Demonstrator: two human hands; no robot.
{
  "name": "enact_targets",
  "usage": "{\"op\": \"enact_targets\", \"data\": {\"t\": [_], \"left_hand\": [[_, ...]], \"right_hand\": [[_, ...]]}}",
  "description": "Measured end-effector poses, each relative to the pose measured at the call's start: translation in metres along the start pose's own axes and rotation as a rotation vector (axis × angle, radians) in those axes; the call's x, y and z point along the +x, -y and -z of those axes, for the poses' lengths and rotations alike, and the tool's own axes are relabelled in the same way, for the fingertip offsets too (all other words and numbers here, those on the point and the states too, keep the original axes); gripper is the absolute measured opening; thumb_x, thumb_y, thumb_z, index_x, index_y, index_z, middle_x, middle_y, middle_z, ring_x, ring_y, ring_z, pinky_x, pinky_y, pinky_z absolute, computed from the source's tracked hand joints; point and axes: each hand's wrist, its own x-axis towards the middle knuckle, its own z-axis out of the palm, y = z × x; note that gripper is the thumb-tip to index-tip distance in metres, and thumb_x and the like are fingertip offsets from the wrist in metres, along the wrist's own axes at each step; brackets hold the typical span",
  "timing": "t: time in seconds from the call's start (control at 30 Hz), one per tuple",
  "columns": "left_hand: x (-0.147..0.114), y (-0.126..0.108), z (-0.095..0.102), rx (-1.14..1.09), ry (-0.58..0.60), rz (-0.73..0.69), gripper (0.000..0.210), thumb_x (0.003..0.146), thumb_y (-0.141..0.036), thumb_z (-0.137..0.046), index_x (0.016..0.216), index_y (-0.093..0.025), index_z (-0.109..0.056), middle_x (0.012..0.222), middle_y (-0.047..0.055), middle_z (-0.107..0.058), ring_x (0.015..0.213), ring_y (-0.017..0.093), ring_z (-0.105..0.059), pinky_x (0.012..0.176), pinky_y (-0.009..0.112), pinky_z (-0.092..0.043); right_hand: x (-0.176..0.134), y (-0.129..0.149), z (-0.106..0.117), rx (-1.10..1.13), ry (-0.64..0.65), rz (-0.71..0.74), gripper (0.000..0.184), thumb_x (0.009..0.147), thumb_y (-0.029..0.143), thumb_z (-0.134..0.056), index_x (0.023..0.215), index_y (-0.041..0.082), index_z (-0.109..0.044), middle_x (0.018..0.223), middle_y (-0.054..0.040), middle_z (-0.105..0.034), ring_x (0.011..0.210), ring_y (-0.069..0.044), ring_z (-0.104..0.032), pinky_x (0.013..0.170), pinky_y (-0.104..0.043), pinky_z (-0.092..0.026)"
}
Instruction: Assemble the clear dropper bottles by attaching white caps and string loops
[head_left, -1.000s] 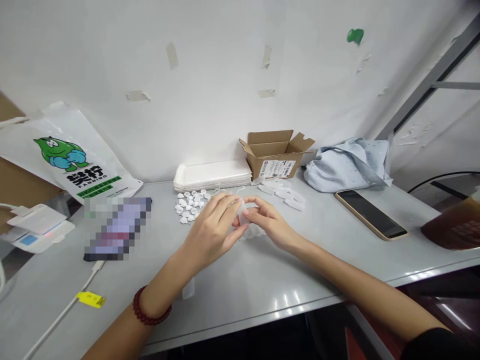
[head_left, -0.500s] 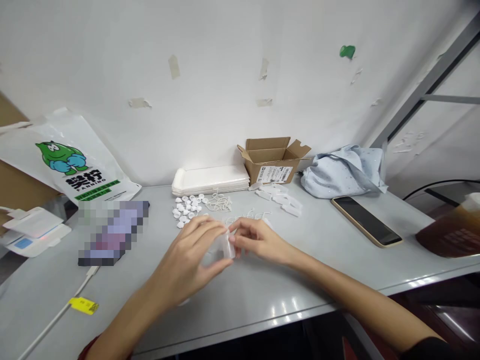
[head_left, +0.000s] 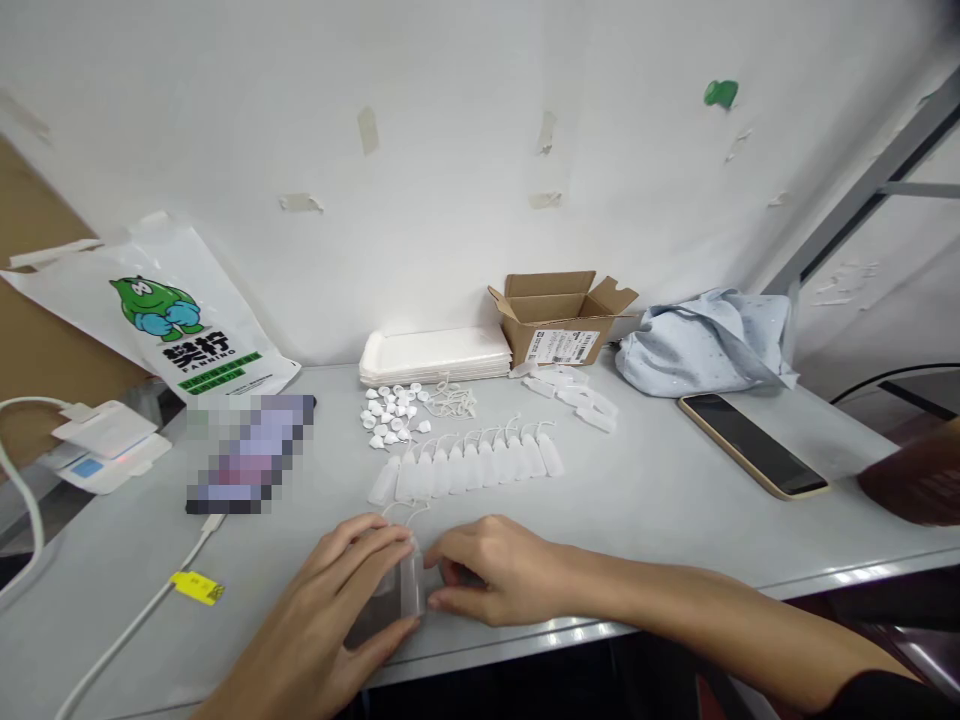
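My left hand (head_left: 352, 590) is near the table's front edge, its fingertips and thumb at the two ends of a small translucent plastic bottle (head_left: 412, 580). Beside it, on the right, is my right hand (head_left: 491, 570), with bent fingers and a gap between thumb and forefinger; nothing shows in it. Beyond both hands lies a row of similar small bottles (head_left: 480, 467) with thin white strings at their necks. Another looped string (head_left: 405, 510) shows just past my left fingertips. What lies under the left palm is partly hidden.
White caps (head_left: 390, 410), loose strings (head_left: 454, 400) and more bottles (head_left: 574, 393) lie farther back. Behind are stacked white trays (head_left: 442, 355) and an open carton (head_left: 559, 325). A phone (head_left: 750, 445) and cloth bag (head_left: 701, 345) lie right; a cable (head_left: 135, 625) runs left.
Both hands have come down toward the front edge with the bottle, uncovering the bottle row. My right fingers have drawn away from the bottle's top. The view has shifted slightly left.
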Motion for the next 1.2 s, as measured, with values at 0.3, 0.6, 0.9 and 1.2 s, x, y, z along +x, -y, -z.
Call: {"op": "enact_targets", "data": {"t": [0.3,0.6,0.9,1.2], "left_hand": [[-0.002,0.01,-0.004,-0.025,0.059,0.07,0.042,0.083,-0.039,-0.061,0.121,-0.026,-0.052,0.127,0.006,-0.058,0.123,0.026,-0.048,0.094,0.037,-0.052],[-0.015,0.019,-0.005,-0.048,0.056,0.184,0.046,0.082,-0.043,-0.061,0.124,-0.03,-0.05,0.129,0.004,-0.056,0.115,0.024,-0.057,0.09,0.033,-0.054],[-0.01,0.019,-0.009,-0.126,0.061,0.2,0.044,0.084,-0.042,-0.058,0.125,-0.031,-0.05,0.125,0.003,-0.059,0.112,0.022,-0.059,0.09,0.032,-0.054],[-0.011,0.021,-0.006,-0.147,0.091,0.22,0.047,0.081,-0.046,-0.06,0.125,-0.033,-0.051,0.128,0.003,-0.058,0.115,0.025,-0.057,0.092,0.036,-0.053]], "right_hand": [[0.003,-0.002,-0.011,-0.36,-0.003,0.035,0.031,0.088,0.041,-0.055,0.098,0.012,-0.061,0.083,-0.0046,-0.064,0.06,-0.012,-0.053,0.049,-0.024,-0.029],[0.005,-0.006,-0.018,-0.439,-0.041,0.103,0.041,0.088,0.051,-0.051,0.098,0.011,-0.059,0.081,-0.0038,-0.063,0.057,-0.013,-0.051,0.046,-0.026,-0.027],[0.005,-0.007,-0.021,-0.47,-0.031,0.102,0.043,0.091,0.05,-0.046,0.108,0.013,-0.055,0.089,-0.0052,-0.063,0.063,-0.014,-0.056,0.047,-0.026,-0.029],[0.005,-0.003,-0.016,-0.472,0.004,0.095,0.039,0.091,0.047,-0.046,0.106,0.013,-0.055,0.09,-0.0052,-0.063,0.063,-0.014,-0.056,0.048,-0.025,-0.031]]}}
